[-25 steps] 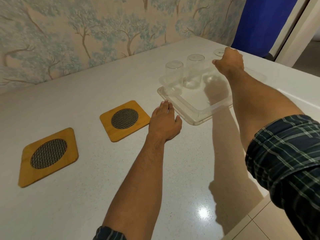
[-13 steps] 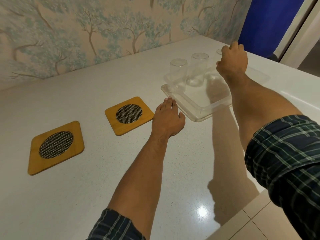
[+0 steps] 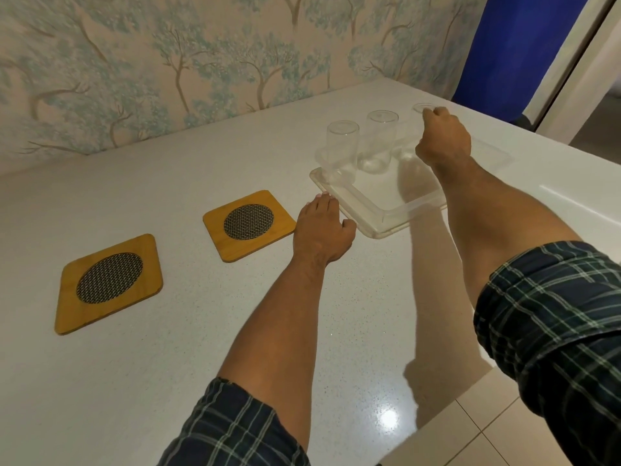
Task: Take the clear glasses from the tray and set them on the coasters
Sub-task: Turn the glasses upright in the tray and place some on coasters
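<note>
A clear plastic tray [image 3: 379, 227] sits on the white table at the right. Two clear glasses stand upside down in it, one at the left [image 3: 341, 148] and one in the middle [image 3: 379, 139]. A third clear glass [image 3: 422, 108] stands at the right, mostly hidden behind my right hand [image 3: 442, 141], whose fingers curl around it. My left hand [image 3: 321, 230] lies flat on the table, fingers together, touching the tray's near left edge. Two wooden coasters with dark mesh centres lie to the left, one near the hand [image 3: 248, 223] and one farther left [image 3: 109, 282].
The wallpapered wall runs along the table's far side. A blue curtain [image 3: 504, 45] and a door frame stand at the far right. The table's near edge drops to a tiled floor [image 3: 470, 425] at the lower right.
My right hand has closed around the rightmost glass. My left hand stays flat by the tray. The view has shifted slightly.
</note>
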`<action>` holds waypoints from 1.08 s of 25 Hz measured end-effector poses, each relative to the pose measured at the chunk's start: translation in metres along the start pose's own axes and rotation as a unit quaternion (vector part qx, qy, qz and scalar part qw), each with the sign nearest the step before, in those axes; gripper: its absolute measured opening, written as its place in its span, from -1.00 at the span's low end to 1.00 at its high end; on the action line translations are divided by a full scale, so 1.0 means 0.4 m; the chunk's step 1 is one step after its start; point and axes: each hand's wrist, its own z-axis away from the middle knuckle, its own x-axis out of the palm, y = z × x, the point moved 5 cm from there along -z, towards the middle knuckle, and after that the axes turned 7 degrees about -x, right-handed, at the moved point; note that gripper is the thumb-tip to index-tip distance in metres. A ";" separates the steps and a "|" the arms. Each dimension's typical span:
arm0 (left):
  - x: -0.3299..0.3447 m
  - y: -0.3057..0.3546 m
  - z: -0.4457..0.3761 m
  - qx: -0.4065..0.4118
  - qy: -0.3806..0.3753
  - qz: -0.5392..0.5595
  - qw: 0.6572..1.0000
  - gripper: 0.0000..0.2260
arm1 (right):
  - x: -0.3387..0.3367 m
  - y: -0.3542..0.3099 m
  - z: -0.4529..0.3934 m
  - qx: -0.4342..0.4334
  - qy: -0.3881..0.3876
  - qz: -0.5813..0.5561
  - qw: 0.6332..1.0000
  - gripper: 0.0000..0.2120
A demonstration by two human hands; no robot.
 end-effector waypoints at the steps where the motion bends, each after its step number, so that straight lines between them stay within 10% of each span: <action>1: 0.001 -0.001 0.000 0.001 0.008 -0.001 1.000 -0.40 | 0.003 0.008 0.000 -0.007 -0.008 0.005 1.000 -0.36; 10: 0.008 -0.005 -0.009 0.003 0.010 -0.019 1.000 -0.37 | 0.028 0.035 -0.012 -0.002 -0.141 -0.015 0.990 -0.04; 27: 0.004 -0.002 -0.007 0.001 0.014 -0.010 1.000 -0.34 | -0.006 -0.041 0.013 -0.045 0.004 -0.007 0.999 -0.24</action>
